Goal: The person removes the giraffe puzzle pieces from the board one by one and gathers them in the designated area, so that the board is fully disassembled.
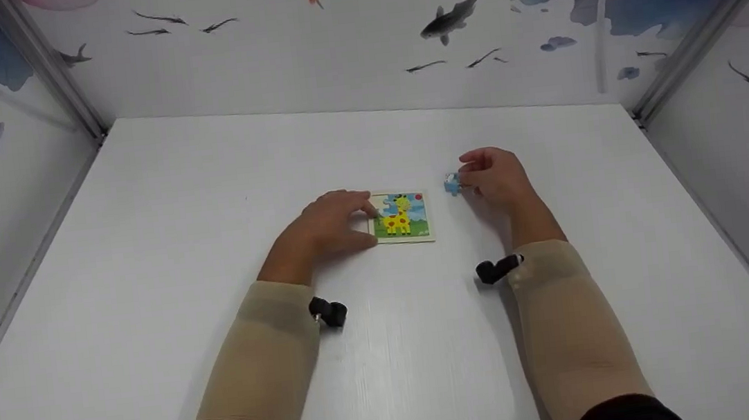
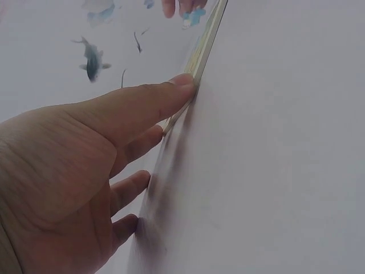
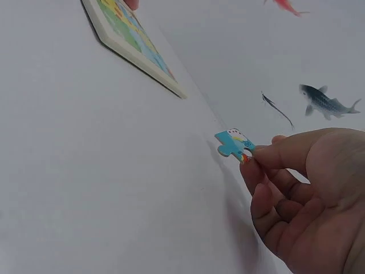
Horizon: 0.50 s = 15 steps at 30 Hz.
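At the puzzle's nine o'clock, the left hand (image 1: 330, 223) held its thumb and fingers along that edge, probably to keep it from sliding. The puzzle (image 1: 412, 225) lay flat on the counter (image 1: 395, 340), giraffe upward, a pale gap near its ten o'clock left in sight. At two o'clock from it, the right hand (image 1: 495, 176) pinched a blue piece (image 3: 232, 142) by one end, seemingly to leave its knob free.

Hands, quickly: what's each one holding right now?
Left hand: holding the giraffe puzzle at its left side.
Right hand: pinching a blue puzzle piece.
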Tool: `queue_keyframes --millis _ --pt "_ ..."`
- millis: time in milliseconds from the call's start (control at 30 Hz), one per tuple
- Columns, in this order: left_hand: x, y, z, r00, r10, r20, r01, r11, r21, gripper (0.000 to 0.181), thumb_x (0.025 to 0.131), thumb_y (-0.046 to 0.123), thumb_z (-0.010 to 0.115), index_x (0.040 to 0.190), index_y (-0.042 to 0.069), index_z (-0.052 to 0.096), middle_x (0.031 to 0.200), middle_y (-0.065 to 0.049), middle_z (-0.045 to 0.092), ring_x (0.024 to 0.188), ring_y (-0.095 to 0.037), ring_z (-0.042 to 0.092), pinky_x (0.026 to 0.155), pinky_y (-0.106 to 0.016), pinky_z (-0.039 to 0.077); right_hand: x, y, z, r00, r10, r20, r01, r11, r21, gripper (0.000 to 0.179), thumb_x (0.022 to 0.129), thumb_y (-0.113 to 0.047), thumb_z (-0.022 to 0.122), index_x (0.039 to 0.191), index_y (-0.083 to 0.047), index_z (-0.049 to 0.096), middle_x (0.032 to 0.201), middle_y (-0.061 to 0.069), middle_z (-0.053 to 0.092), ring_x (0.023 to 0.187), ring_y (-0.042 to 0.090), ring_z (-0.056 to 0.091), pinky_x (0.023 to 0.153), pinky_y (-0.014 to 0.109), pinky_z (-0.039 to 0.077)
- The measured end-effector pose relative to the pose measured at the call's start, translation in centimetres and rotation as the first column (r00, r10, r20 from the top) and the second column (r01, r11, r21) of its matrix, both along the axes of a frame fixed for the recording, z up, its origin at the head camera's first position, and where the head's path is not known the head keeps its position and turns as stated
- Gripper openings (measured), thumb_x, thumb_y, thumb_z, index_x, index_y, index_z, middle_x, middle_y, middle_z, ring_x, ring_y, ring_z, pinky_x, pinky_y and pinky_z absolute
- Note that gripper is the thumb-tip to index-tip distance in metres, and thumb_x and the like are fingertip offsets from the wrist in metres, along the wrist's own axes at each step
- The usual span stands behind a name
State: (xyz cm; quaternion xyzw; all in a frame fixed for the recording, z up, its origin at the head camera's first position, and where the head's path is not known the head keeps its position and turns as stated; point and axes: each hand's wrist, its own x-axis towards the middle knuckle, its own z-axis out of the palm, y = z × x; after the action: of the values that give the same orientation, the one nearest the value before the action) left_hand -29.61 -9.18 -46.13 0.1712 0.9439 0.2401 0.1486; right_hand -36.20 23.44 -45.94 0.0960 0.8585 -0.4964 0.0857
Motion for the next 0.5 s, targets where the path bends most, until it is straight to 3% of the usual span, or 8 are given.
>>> queue_keyframes --millis 133,367,500 --pt "-0.1 -0.1 -0.1 1.000 -0.023 -0.012 0.023 1.000 -0.006 0.042 0.096 0.039 0.075 0.136 0.034 0.067 0.172 0.012 0.039 0.166 -0.023 0.026 0.135 -0.055 0.022 -0.1 -0.1 -0.2 1.000 -0.005 0.004 0.005 1.000 0.026 0.034 0.103 -0.022 0.073 0.136 -0.017 0.066 0.126 0.006 0.067 0.104 0.022 0.062 0.086 0.026 0.059" --pt "0.0 -0.2 0.0 1.000 -0.018 0.001 0.018 1.000 0.000 0.043 0.095 0.039 0.075 0.137 0.034 0.066 0.173 0.011 0.038 0.166 -0.023 0.024 0.136 -0.055 0.020 0.2 -0.6 0.3 1.000 -0.015 0.000 0.015 0.995 0.096 0.035 0.104 -0.023 0.070 0.138 -0.017 0.065 0.133 0.008 0.064 0.117 0.025 0.059 0.101 0.033 0.058" --pt "0.0 -0.2 0.1 1.000 -0.017 0.004 0.017 1.000 -0.011 0.045 0.096 0.040 0.075 0.139 0.035 0.066 0.173 0.012 0.038 0.167 -0.022 0.024 0.136 -0.055 0.020 0.3 -1.5 0.7 1.000 -0.001 0.001 0.001 0.991 0.131 0.037 0.104 -0.027 0.072 0.139 -0.021 0.066 0.136 0.005 0.064 0.121 0.024 0.059 0.103 0.034 0.059"
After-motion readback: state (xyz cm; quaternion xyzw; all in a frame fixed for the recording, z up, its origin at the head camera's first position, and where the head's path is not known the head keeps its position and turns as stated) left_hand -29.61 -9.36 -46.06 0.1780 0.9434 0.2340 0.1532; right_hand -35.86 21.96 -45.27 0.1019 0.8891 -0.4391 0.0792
